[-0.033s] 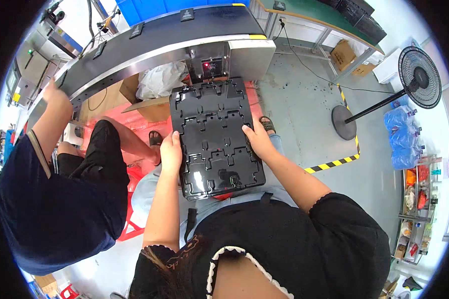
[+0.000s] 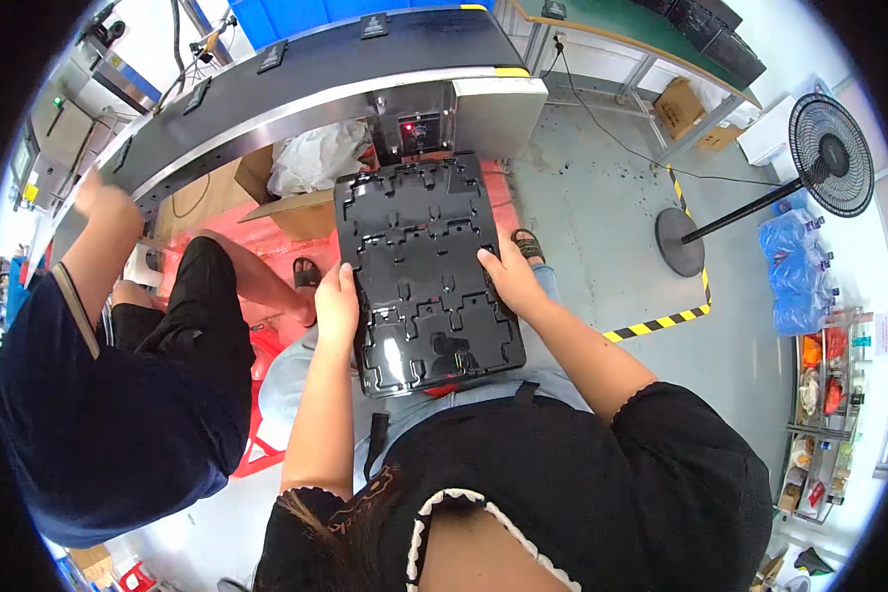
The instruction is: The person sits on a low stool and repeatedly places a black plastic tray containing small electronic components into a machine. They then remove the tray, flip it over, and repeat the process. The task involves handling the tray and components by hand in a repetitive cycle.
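I hold a glossy black moulded plastic tray (image 2: 424,271) with several shaped recesses flat above my lap. My left hand (image 2: 337,303) grips its left edge, thumb on top. On the right edge sits my right hand (image 2: 508,278), fingers curled around the rim. The tray's far end reaches toward the end of a dark conveyor belt (image 2: 316,74) with a metal side rail.
A co-worker in dark clothes (image 2: 118,395) sits at my left, one hand (image 2: 104,192) up at the conveyor. Cardboard boxes (image 2: 266,187) and a white bag (image 2: 316,158) lie under the belt. A standing fan (image 2: 829,153), water bottle packs (image 2: 794,271) and a shelf rack (image 2: 824,414) stand right.
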A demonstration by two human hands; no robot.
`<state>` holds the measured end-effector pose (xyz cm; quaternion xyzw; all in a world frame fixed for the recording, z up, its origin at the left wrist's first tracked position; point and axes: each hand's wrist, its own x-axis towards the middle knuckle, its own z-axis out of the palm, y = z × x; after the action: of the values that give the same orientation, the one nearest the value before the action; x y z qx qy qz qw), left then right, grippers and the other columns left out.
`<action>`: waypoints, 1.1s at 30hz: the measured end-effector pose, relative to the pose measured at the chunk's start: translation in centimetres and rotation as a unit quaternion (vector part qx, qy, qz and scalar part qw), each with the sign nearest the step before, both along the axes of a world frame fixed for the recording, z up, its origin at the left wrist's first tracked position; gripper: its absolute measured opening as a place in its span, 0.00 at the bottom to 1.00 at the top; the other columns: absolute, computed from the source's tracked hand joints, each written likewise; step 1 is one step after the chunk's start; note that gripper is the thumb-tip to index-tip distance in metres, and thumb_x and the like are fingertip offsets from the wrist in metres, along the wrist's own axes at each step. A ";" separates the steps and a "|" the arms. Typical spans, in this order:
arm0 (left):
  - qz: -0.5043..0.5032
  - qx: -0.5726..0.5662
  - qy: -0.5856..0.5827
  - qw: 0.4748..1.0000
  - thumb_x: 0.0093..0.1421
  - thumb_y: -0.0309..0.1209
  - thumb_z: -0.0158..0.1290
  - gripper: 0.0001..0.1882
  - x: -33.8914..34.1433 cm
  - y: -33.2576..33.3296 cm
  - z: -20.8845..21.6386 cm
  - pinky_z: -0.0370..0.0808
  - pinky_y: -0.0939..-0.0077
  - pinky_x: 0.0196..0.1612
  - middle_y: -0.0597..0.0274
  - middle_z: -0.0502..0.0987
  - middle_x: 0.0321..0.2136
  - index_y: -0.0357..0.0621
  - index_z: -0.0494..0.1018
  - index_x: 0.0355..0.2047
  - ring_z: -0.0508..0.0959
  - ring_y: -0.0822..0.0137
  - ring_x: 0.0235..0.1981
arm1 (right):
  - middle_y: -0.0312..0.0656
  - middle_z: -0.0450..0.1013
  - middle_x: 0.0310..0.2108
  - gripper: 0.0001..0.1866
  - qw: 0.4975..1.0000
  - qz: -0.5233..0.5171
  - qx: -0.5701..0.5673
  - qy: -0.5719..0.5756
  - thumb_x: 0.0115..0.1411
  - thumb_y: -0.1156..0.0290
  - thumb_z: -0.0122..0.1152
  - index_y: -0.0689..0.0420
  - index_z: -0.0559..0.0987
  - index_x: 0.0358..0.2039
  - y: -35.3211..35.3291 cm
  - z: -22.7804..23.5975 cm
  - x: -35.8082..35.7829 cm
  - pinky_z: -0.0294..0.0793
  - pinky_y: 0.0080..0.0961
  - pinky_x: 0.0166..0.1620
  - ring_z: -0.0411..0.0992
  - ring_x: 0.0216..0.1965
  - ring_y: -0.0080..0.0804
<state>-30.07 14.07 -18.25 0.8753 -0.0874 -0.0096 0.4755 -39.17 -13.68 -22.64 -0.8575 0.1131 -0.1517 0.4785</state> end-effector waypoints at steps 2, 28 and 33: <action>0.002 -0.012 -0.007 1.000 0.68 0.33 0.44 0.16 -1.3 1.0 0.1 0.73 0.58 0.45 0.35 0.78 0.38 0.32 0.75 0.45 0.78 0.41 0.42 | 0.67 0.73 0.44 0.33 0.987 0.012 -0.055 0.154 0.67 0.55 0.49 0.65 0.60 0.64 1.0 3.9 -0.4 0.71 0.45 0.52 0.72 0.49 0.61; -0.275 0.182 -0.205 0.921 0.47 0.44 0.67 0.43 35.5 -12.9 18.7 0.68 0.62 0.59 0.45 0.75 0.47 0.34 0.66 0.59 0.74 0.49 0.51 | 0.57 0.68 0.53 0.41 0.849 0.138 -0.435 -0.267 0.40 0.64 0.67 0.60 0.69 0.58 -9.6 25.8 24.8 0.66 0.40 0.60 0.66 0.56 0.53; -0.184 0.114 -0.359 0.908 0.50 0.42 0.64 0.40 23.5 -11.3 20.5 0.62 0.61 0.64 0.40 0.68 0.56 0.35 0.66 0.60 0.67 0.48 0.59 | 0.50 0.67 0.52 0.44 0.889 0.261 -0.320 -0.196 0.38 0.64 0.73 0.59 0.68 0.59 -1.6 20.2 13.3 0.63 0.46 0.59 0.66 0.55 0.49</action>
<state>-6.60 2.73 2.22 0.8363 -0.4100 0.2080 0.2986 -25.86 -15.24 -2.48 -0.9154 -0.2659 -0.2144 0.2132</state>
